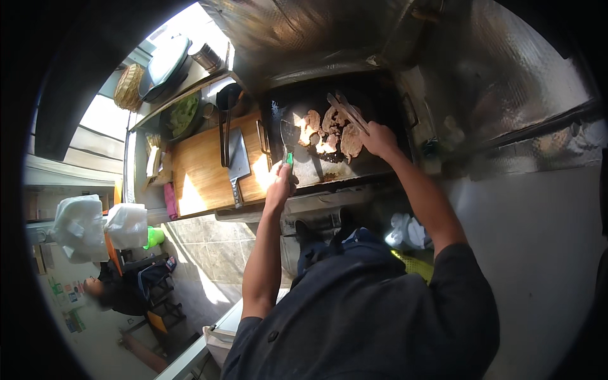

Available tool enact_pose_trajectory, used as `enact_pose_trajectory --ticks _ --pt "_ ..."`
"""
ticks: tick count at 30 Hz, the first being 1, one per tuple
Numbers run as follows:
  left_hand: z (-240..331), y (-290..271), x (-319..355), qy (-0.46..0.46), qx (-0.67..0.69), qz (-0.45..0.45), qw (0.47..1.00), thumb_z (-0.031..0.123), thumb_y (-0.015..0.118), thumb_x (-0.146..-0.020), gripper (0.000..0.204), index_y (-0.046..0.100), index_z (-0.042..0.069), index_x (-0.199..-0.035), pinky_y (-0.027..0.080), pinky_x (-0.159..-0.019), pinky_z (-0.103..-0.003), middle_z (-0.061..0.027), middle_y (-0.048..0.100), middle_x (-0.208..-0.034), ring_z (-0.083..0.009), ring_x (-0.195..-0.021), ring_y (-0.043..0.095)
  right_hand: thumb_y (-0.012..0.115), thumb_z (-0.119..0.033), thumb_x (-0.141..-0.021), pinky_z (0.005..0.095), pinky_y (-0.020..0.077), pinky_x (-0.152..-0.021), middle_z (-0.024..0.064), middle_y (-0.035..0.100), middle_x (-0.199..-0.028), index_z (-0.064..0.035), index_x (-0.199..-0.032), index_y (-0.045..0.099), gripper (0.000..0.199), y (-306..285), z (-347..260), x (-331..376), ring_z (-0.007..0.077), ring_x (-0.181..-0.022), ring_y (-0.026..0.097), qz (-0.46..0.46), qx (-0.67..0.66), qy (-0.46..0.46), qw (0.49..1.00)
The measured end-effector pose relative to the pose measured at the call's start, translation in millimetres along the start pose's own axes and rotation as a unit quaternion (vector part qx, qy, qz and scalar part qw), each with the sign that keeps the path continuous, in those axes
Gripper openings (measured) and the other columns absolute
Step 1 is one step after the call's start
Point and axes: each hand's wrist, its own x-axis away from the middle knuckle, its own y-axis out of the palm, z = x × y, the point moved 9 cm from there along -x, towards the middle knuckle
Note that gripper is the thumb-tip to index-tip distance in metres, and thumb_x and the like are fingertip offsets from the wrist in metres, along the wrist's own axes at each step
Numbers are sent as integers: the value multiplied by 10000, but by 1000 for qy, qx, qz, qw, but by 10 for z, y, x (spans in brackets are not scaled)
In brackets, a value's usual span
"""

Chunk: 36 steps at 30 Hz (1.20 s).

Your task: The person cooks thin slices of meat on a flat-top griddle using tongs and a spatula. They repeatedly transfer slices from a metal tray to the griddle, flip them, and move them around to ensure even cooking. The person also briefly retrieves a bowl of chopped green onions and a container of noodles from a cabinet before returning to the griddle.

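Several pieces of browned meat lie on the dark flat griddle in front of me. My right hand is closed round metal tongs, whose tips reach over the meat at the far side. In my left hand is a spatula with a green handle; its blade rests at the griddle's left part, beside the lit pieces of meat. Whether the tongs grip a piece, I cannot tell.
Left of the griddle, a cleaver lies on a wooden cutting board. Beyond it stand a bowl of green leaves and a dark long-handled pot. Plastic bags hang at the left, near a seated person. Foil-like sheets line the back.
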Motion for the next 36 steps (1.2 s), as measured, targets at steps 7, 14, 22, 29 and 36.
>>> enact_pose_trajectory --ticks 7,14,22,29,36 --pt "708 152 -340 119 -338 152 921 361 504 -1054 328 623 56 -1076 482 -563 -349 -87 639 -670 -186 -573 604 639 -380 -959 555 516 -706 228 672 -828 -7 -917 589 379 -112 952 800 456 -809 665 70 -24 23 997" --pt "483 70 -623 175 -474 69 860 344 522 -1041 407 631 25 -1269 526 -729 -423 -184 710 -873 -336 -805 701 654 -369 -959 547 464 -629 221 625 -733 -20 -848 550 381 -182 1039 1209 453 -708 628 63 -120 50 990" --pt "418 29 -791 177 -489 18 854 434 495 -1017 509 593 87 -1376 512 -960 -490 -251 715 -1157 -438 -1096 679 663 -368 -925 562 481 -660 221 638 -734 -18 -843 566 372 -23 550 1070 466 -746 641 65 -130 20 989" --pt "400 -205 -924 120 -380 20 917 397 498 -1008 525 568 18 -1364 472 -1023 -476 -259 671 -1260 -421 -1193 630 627 -335 -928 546 549 -745 227 717 -840 -12 -935 640 323 324 118 754 448 -821 692 -3 -61 19 998" --pt "287 -436 -906 67 -313 135 938 395 486 -1024 522 558 12 -1370 497 -973 -448 -242 702 -1178 -398 -1088 679 618 -75 -825 459 583 -770 189 723 -854 0 -1151 660 337 683 -695 340 378 -831 725 -50 35 -90 994"
